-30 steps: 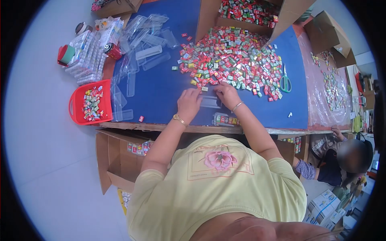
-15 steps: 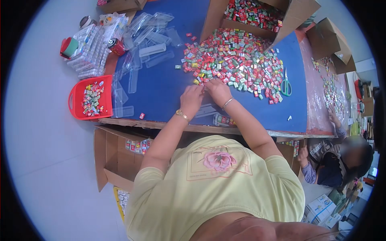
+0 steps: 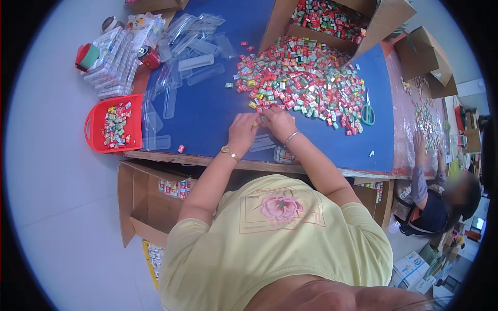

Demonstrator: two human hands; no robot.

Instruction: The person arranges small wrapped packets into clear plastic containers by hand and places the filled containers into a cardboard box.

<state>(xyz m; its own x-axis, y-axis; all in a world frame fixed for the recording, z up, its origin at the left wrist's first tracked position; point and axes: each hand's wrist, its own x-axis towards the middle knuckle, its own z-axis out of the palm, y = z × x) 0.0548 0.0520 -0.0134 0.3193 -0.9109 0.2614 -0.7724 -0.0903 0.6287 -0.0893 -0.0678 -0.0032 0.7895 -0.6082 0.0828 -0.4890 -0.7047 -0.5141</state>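
Observation:
At the near edge of a heap of small printed blocks in red, green, yellow and white, my two hands are close together. My left hand, with a gold watch at the wrist, has its fingers bent and pinched; whatever is in them is hidden. Beside it, my right hand, wearing a bracelet, has its fingers closed at what looks like a small greenish block. Just below the hands lies a clear plastic case. Near my right forearm is another clear case with blocks inside.
Clear plastic cases are scattered at the left of the blue table. A red bin of blocks stands by its left edge. Green scissors lie right of the heap. A cardboard box stands behind. A co-worker sits at right.
My hands have come slightly nearer to me, still close together. At the right, the co-worker has reached both hands forward onto the neighbouring table.

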